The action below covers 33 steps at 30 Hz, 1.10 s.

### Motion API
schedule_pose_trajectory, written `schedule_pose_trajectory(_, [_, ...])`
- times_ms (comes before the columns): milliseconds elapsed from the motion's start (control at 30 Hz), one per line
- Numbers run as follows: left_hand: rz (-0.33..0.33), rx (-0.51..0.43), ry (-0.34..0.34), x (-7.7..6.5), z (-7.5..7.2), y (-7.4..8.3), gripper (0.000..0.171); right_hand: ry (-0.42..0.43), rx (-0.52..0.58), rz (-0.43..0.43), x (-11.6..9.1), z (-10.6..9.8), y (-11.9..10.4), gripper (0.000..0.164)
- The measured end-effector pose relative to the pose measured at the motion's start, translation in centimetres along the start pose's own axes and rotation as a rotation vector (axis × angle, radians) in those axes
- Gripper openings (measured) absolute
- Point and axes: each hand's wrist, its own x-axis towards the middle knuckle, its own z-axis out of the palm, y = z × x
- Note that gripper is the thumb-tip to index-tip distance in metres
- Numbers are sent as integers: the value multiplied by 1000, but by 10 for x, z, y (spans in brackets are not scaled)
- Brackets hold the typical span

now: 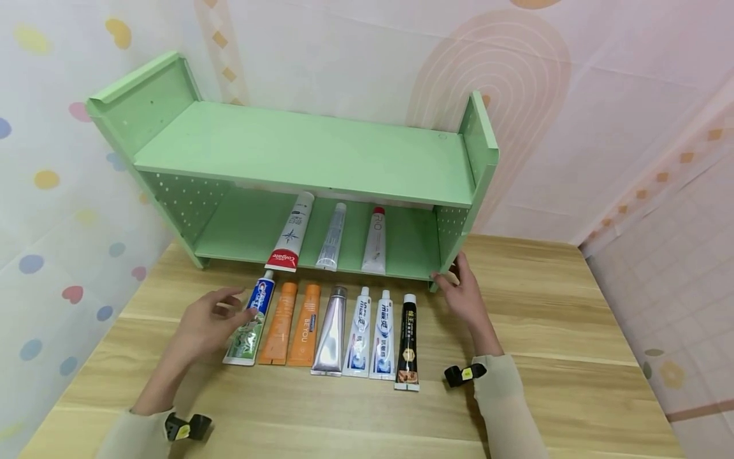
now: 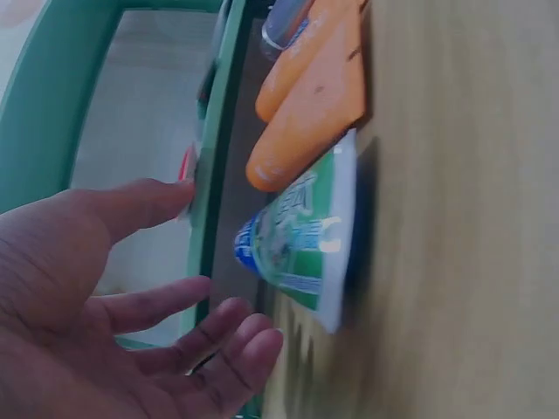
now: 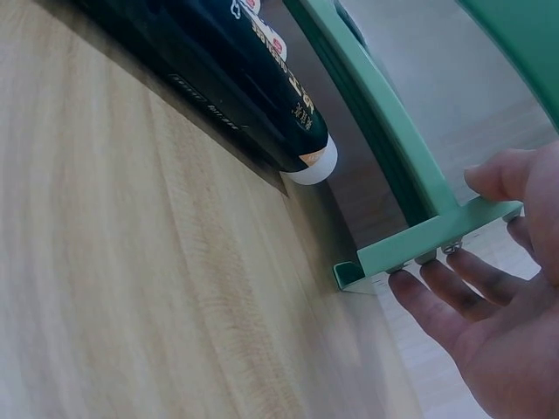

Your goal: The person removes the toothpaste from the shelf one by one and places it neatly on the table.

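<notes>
A green two-tier shelf (image 1: 309, 150) stands on the wooden table. My right hand (image 1: 463, 294) grips the lower front corner of its right side panel (image 3: 437, 231), thumb on the inner face and fingers on the outer. My left hand (image 1: 209, 324), fingers loosely spread, hovers beside a blue, green and white toothpaste tube (image 1: 250, 328) and holds nothing. In the left wrist view this tube (image 2: 301, 240) lies just past the fingertips. On the lower tier lie a red-and-white Colgate tube (image 1: 292, 233), a silvery tube (image 1: 332, 237) and a red-capped tube (image 1: 375, 242).
Right of the blue-green tube, a row lies before the shelf: two orange tubes (image 1: 279, 325), a silver tube (image 1: 331, 335), two white-and-blue tubes (image 1: 359, 335) and a black tube (image 1: 408, 341). A patterned cloth (image 1: 344, 57) hangs behind the shelf.
</notes>
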Motion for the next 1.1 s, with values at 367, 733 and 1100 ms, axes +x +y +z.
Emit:
schedule_pose_trajectory(367, [173, -105, 154, 12, -12, 8, 67, 2, 10, -1, 0, 0, -2, 68])
schedule_pose_trajectory(733, [190, -161, 137, 32, -23, 18, 83, 5, 5, 0, 0, 0, 1, 67])
schedule_pose_trajectory(1100, [191, -180, 95, 53, -33, 26, 91, 5, 9, 1, 0, 1, 1, 68])
